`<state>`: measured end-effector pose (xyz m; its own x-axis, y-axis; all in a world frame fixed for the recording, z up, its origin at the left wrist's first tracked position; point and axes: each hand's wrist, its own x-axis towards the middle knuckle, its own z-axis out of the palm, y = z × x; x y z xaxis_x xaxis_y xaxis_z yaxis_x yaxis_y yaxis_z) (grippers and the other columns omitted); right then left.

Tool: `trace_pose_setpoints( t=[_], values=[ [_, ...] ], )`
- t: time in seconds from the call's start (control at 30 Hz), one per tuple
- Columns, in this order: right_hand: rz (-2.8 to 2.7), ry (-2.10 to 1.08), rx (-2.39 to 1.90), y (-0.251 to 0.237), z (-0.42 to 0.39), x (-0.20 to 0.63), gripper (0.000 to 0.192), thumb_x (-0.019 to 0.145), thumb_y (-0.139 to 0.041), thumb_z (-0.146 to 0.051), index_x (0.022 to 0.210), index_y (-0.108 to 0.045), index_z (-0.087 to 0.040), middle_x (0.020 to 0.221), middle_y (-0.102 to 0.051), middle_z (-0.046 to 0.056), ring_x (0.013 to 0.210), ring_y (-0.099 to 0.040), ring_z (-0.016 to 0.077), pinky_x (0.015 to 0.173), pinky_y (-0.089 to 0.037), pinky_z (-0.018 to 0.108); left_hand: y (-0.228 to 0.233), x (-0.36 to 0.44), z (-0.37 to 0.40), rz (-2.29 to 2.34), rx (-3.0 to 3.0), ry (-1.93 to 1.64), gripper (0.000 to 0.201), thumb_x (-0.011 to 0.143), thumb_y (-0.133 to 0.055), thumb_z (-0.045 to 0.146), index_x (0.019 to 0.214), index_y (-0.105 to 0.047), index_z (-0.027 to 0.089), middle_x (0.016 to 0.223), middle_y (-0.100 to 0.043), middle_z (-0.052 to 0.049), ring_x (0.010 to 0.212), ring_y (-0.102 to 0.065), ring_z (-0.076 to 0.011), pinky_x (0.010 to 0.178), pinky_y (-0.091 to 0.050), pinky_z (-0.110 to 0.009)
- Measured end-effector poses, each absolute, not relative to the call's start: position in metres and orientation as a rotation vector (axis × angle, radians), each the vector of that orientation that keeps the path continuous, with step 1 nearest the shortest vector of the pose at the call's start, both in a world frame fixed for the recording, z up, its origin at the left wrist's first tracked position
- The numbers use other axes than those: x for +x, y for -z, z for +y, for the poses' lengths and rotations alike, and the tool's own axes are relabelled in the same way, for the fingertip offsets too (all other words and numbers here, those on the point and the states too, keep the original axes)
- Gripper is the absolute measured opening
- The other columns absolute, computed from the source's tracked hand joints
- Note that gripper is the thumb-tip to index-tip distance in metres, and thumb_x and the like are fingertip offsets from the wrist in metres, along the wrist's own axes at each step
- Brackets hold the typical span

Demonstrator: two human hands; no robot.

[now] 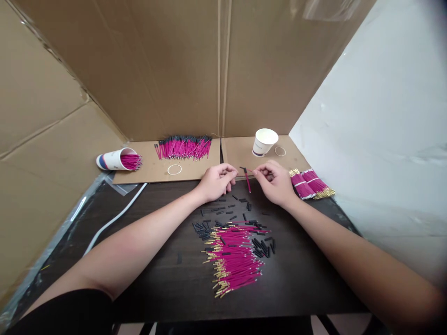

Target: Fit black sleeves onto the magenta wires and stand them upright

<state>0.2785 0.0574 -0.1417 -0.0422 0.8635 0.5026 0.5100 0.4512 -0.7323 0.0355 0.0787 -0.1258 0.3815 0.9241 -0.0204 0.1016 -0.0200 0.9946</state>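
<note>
My left hand [218,183] is closed with thumb and forefinger pinched together above the dark table; whatever sits in the pinch is too small to make out. Opposite it, my right hand [275,183] pinches a thin magenta wire, its tip pointing toward the left hand. In the gap between the hands is a magenta wire with a black sleeve [247,180] at its upper end. Loose black sleeves [230,206] are scattered just below the hands. Nearer to me lies a wide pile of magenta wires with gold ends [237,260], more black sleeves [261,248] beside it.
On the cardboard strip [146,173] lie a row of black-capped wires [185,148] and a rubber band [174,170]. A tipped paper cup [113,160] holds wires at left. An upright paper cup [264,142] and banded wire bundles [307,184] are at right. Cardboard walls enclose the back.
</note>
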Motion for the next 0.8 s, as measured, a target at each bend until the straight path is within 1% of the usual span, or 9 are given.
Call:
trace_pose_setpoints(
  t=[0.07, 0.13, 0.17, 0.23, 0.33, 0.4, 0.57, 0.8],
  values=[
    [-1.681, -0.309, -1.264, 0.140, 0.059, 0.281, 0.027, 0.104, -0.070, -0.042, 0.084, -0.071, -0.024, 0.075, -0.060, 0.003, 0.067, -0.056, 0.0220, 0.064, -0.044, 0.037, 0.127, 0.035, 0.078, 1.017, 1.449, -0.854, 0.006, 0.107, -0.065, 0.016, 0.109, -0.070, 0.013, 0.080, -0.071, -0.003, 0.054, -0.062, -0.0099, 0.044, -0.045, -0.020],
    [-1.687, -0.243, -1.330, 0.140, 0.060, 0.284, 0.025, 0.103, -0.069, -0.037, 0.082, -0.067, -0.024, 0.064, -0.053, -0.001, 0.059, -0.052, 0.0205, 0.064, -0.042, 0.037, 0.129, 0.035, 0.078, 1.033, 1.478, -0.840, 0.009, 0.102, -0.065, 0.010, 0.109, -0.071, 0.013, 0.082, -0.071, -0.003, 0.057, -0.063, -0.0103, 0.047, -0.046, -0.021],
    [-1.702, -0.240, -1.360, 0.140, 0.060, 0.285, 0.024, 0.103, -0.068, -0.035, 0.081, -0.065, -0.025, 0.060, -0.051, -0.002, 0.056, -0.051, 0.0198, 0.065, -0.042, 0.038, 0.131, 0.035, 0.078, 1.034, 1.505, -0.833, 0.011, 0.099, -0.066, 0.008, 0.107, -0.072, 0.013, 0.083, -0.071, -0.003, 0.059, -0.064, -0.0105, 0.050, -0.047, -0.021],
    [-1.742, -0.252, -1.425, 0.141, 0.059, 0.286, 0.024, 0.101, -0.069, -0.034, 0.080, -0.063, -0.025, 0.057, -0.054, -0.003, 0.052, -0.051, 0.0194, 0.064, -0.042, 0.038, 0.133, 0.034, 0.078, 1.027, 1.581, -0.826, 0.011, 0.095, -0.069, 0.007, 0.103, -0.073, 0.013, 0.082, -0.071, -0.003, 0.063, -0.065, -0.0110, 0.056, -0.050, -0.022],
    [-1.801, -0.254, -1.537, 0.143, 0.056, 0.286, 0.024, 0.098, -0.071, -0.034, 0.077, -0.064, -0.025, 0.060, -0.064, -0.001, 0.054, -0.058, 0.0217, 0.063, -0.040, 0.038, 0.135, 0.034, 0.078, 1.009, 1.691, -0.842, 0.005, 0.093, -0.074, 0.011, 0.098, -0.076, 0.013, 0.082, -0.071, -0.004, 0.070, -0.064, -0.0126, 0.064, -0.052, -0.024],
    [-1.826, -0.245, -1.586, 0.144, 0.054, 0.285, 0.024, 0.097, -0.073, -0.035, 0.076, -0.066, -0.026, 0.062, -0.067, 0.000, 0.055, -0.061, 0.0227, 0.062, -0.038, 0.038, 0.135, 0.034, 0.078, 0.988, 1.742, -0.854, 0.006, 0.092, -0.076, 0.014, 0.097, -0.078, 0.013, 0.083, -0.072, -0.005, 0.074, -0.064, -0.0136, 0.067, -0.051, -0.025],
    [-1.872, -0.258, -1.600, 0.143, 0.050, 0.278, 0.020, 0.094, -0.075, -0.031, 0.076, -0.070, -0.025, 0.062, -0.069, 0.000, 0.056, -0.062, 0.0221, 0.062, -0.037, 0.036, 0.133, 0.032, 0.075, 0.931, 1.827, -0.813, 0.011, 0.088, -0.077, 0.016, 0.098, -0.079, 0.013, 0.081, -0.071, -0.004, 0.070, -0.059, -0.0129, 0.065, -0.048, -0.025],
    [-1.888, -0.316, -1.684, 0.137, 0.046, 0.271, 0.025, 0.099, -0.072, -0.039, 0.080, -0.075, -0.024, 0.067, -0.072, 0.000, 0.064, -0.066, 0.0216, 0.066, -0.038, 0.035, 0.130, 0.030, 0.074, 0.912, 1.869, -0.729, 0.017, 0.083, -0.075, 0.015, 0.100, -0.078, 0.012, 0.075, -0.066, -0.001, 0.066, -0.054, -0.0117, 0.062, -0.044, -0.024]
  ],
)
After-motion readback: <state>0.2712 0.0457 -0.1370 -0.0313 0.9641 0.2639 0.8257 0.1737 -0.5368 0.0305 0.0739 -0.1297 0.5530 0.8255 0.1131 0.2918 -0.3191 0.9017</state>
